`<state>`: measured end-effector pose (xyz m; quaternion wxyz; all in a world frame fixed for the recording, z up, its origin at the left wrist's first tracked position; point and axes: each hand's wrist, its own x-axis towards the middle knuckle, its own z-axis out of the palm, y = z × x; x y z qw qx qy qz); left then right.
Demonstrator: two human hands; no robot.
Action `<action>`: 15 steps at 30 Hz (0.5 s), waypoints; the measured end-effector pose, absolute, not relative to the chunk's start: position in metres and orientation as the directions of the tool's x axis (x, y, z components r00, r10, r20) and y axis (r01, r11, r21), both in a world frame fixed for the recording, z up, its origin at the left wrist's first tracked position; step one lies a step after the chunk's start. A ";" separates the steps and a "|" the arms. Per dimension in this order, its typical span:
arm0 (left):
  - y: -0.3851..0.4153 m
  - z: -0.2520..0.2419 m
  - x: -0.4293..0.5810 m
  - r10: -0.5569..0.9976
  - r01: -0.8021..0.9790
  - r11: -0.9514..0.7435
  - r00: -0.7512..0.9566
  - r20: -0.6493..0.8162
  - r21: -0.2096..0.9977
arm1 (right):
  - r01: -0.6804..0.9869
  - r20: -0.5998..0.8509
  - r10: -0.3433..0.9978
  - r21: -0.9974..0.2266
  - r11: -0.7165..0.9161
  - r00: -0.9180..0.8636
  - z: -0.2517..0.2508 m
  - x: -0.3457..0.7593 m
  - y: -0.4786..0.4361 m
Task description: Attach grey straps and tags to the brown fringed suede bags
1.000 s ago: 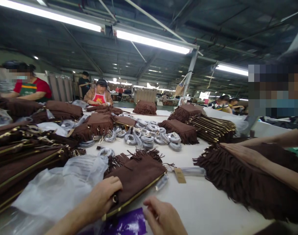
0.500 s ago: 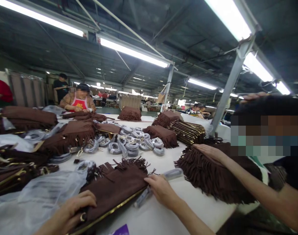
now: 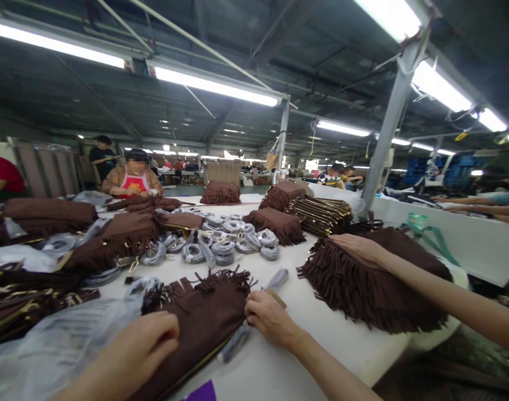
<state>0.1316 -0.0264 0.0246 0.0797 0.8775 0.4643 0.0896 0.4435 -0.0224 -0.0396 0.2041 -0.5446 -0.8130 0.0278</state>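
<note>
A brown suede bag with fringe along its far edge and a gold zip along its near edge lies flat in front of me. My left hand covers its left end, fingers curled down over it. At the bag's right edge, my right hand is closed in a pinch on a tan paper tag. A strap wrapped in clear plastic lies along the zip just below that hand. The white table carries all of this.
A crumpled clear plastic bag lies left of the bag. Beyond are wrapped strap coils and stacks of brown bags, some gold-zipped. From the right, a co-worker's hand rests on a fringed pile. Other people work at the far side.
My right hand moved from the near table edge up to the bag's right side and closed on the tag. The view swung right and up; the co-worker's head left the frame.
</note>
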 end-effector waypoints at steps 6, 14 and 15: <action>-0.046 -0.012 0.283 0.852 0.854 -0.518 0.520 -0.054 0.051 | 0.850 0.352 0.895 -0.347 0.396 -0.274 -0.050 0.444 -0.028; -0.021 -0.084 0.282 0.668 0.739 -0.616 0.673 0.317 -0.272 | 0.833 0.314 0.911 -0.401 0.381 -0.266 -0.049 0.450 -0.026; -0.023 -0.084 0.264 0.647 0.734 -0.611 0.679 0.347 -0.296 | 0.836 0.306 0.916 -0.403 0.373 -0.261 -0.048 0.451 -0.026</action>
